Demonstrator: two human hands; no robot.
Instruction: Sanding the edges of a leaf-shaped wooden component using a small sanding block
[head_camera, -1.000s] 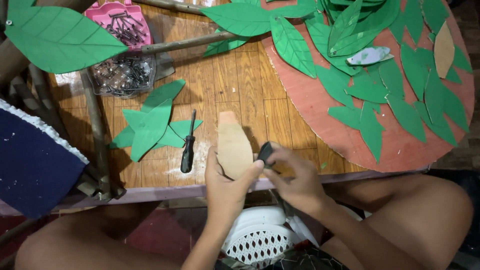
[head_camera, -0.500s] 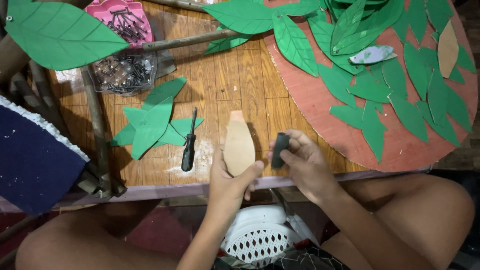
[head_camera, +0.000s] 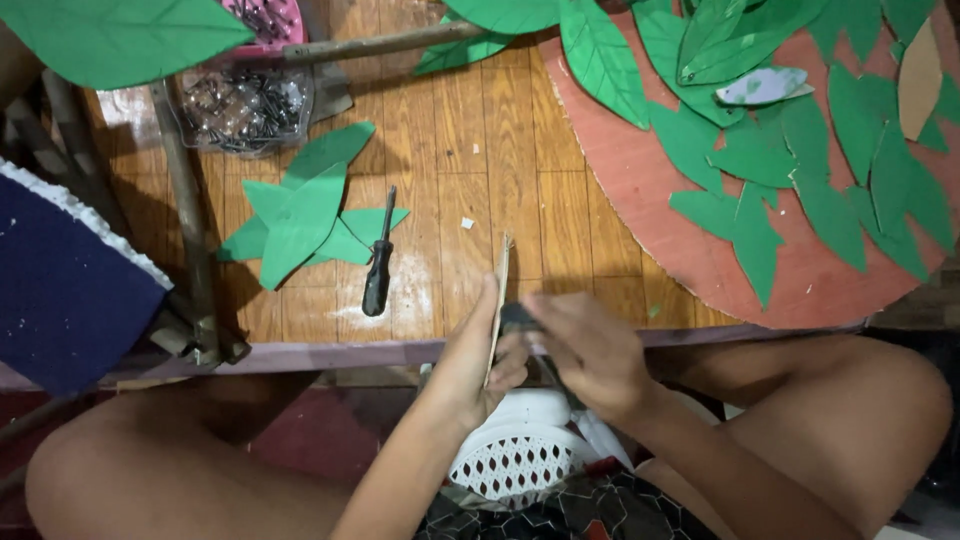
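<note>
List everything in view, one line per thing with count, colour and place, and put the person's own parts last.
Leaf-shaped brown cardboard cutout: one, tan, edge-on, held in the left hand.
Small dark tool: one, blackish, blurred, against the cutout, under the right hand.
Black-handled screwdriver: one, lying on the wooden table.
Loose green paper leaves: a small pile, left of the screwdriver.
Round reddish cardboard board: one, at right, covered with green leaves.
Clear plastic bag of dark metal pieces: one, upper left.
Navy foam-edged panel: one, far left.
White plastic lattice basket: one, below the hands.
Left hand: grip on the cutout.
Right hand: blurred, over the tool.
</note>
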